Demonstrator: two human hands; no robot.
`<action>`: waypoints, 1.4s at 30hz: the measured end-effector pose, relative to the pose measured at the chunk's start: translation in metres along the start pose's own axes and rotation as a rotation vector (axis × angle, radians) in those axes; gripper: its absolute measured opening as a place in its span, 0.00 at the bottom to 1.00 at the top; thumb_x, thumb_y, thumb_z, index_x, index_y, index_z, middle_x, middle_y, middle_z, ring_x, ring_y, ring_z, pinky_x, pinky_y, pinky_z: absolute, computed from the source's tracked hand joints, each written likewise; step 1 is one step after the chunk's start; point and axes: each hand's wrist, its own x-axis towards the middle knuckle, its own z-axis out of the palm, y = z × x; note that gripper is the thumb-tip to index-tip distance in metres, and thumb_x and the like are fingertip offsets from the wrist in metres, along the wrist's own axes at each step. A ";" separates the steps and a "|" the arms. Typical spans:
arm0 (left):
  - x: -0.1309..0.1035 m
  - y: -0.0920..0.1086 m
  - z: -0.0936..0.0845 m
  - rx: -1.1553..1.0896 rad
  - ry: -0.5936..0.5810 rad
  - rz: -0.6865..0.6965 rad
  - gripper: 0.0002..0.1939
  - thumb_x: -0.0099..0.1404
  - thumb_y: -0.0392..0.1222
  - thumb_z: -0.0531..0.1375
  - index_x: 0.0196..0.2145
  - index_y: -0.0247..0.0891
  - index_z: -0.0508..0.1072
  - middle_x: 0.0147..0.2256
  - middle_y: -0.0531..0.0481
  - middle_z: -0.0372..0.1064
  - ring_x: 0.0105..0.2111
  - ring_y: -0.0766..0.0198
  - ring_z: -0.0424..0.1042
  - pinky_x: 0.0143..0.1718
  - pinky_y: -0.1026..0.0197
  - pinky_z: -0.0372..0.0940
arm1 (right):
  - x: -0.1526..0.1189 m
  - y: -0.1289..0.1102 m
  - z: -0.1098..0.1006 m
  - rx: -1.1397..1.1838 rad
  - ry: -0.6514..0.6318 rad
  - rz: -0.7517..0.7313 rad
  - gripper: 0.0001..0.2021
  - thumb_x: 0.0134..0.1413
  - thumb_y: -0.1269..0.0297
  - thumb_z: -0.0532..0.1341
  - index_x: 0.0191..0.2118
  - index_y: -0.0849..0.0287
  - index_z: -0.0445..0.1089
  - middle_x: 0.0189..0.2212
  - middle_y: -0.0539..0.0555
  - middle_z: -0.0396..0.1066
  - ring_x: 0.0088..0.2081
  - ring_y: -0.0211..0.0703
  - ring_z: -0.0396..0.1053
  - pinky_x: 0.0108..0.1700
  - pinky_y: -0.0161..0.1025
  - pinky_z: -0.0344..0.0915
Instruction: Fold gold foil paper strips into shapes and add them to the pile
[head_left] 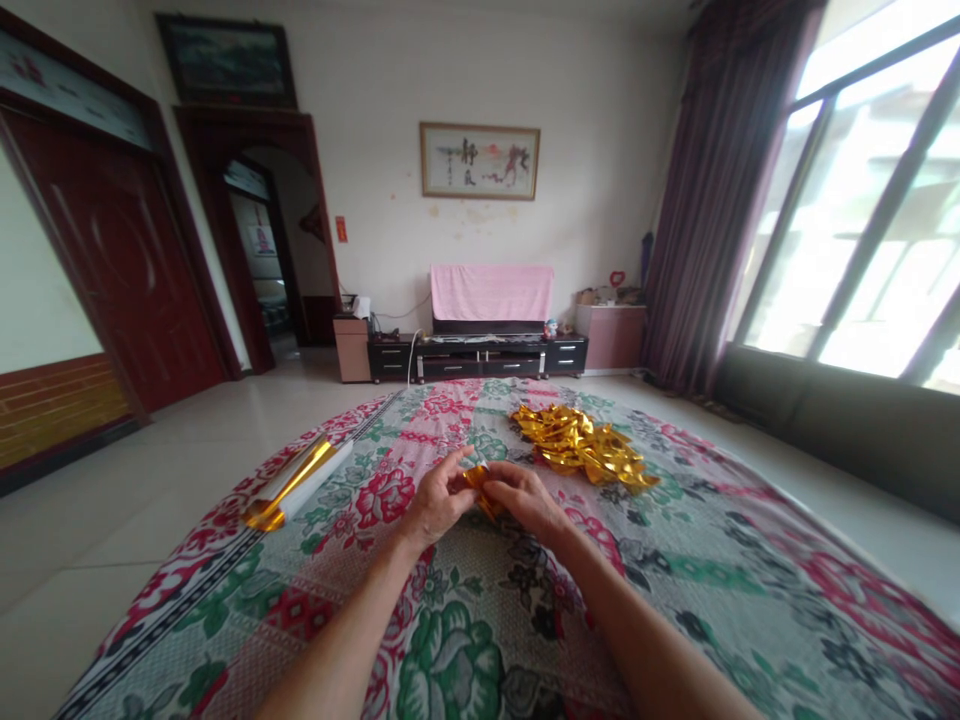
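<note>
Between my two hands, over the middle of the flowered cloth [450, 660], is a small piece of gold foil paper [477, 478]. My left hand [442, 497] pinches its left side with thumb and finger. On the other side my right hand [523, 494] grips it, fingers bent over the top and partly hiding it. A heap of folded gold foil pieces [577, 445] lies beyond my right hand. To the left, a stack of flat sheets with gold foil [304, 475] rests near the cloth's edge.
The cloth covers a large round-edged surface. Beyond it stand a low black cabinet [480, 360] with a pink cloth [492, 292] above, and a pink side cabinet [611, 338]. A red door [120, 250] is at left; a curtain [701, 200] and windows are at right.
</note>
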 end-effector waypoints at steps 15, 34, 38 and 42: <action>0.001 -0.003 0.002 -0.037 0.024 -0.050 0.32 0.51 0.34 0.58 0.55 0.33 0.60 0.32 0.52 0.69 0.29 0.68 0.67 0.33 0.66 0.61 | 0.002 0.008 0.007 0.063 0.093 -0.010 0.08 0.40 0.62 0.61 0.27 0.62 0.66 0.19 0.45 0.62 0.21 0.30 0.55 0.23 0.30 0.52; 0.000 0.001 0.003 -0.110 0.051 -0.099 0.25 0.50 0.36 0.61 0.48 0.33 0.67 0.32 0.49 0.72 0.31 0.66 0.69 0.34 0.66 0.63 | 0.003 0.017 0.005 -0.016 0.013 -0.084 0.09 0.40 0.66 0.62 0.31 0.62 0.64 0.20 0.44 0.60 0.22 0.30 0.55 0.25 0.29 0.53; -0.001 0.002 0.001 -0.101 0.066 -0.097 0.16 0.51 0.40 0.62 0.39 0.33 0.72 0.31 0.49 0.73 0.30 0.66 0.70 0.32 0.67 0.62 | 0.002 0.015 0.007 -0.019 0.006 -0.078 0.09 0.42 0.64 0.61 0.30 0.62 0.64 0.19 0.45 0.61 0.21 0.30 0.55 0.24 0.30 0.52; -0.001 0.005 0.001 -0.034 0.103 -0.091 0.11 0.51 0.41 0.62 0.33 0.33 0.75 0.27 0.51 0.73 0.26 0.68 0.68 0.28 0.68 0.61 | 0.001 0.014 0.007 -0.032 0.025 -0.073 0.08 0.40 0.65 0.61 0.28 0.62 0.63 0.19 0.44 0.59 0.21 0.29 0.53 0.24 0.29 0.51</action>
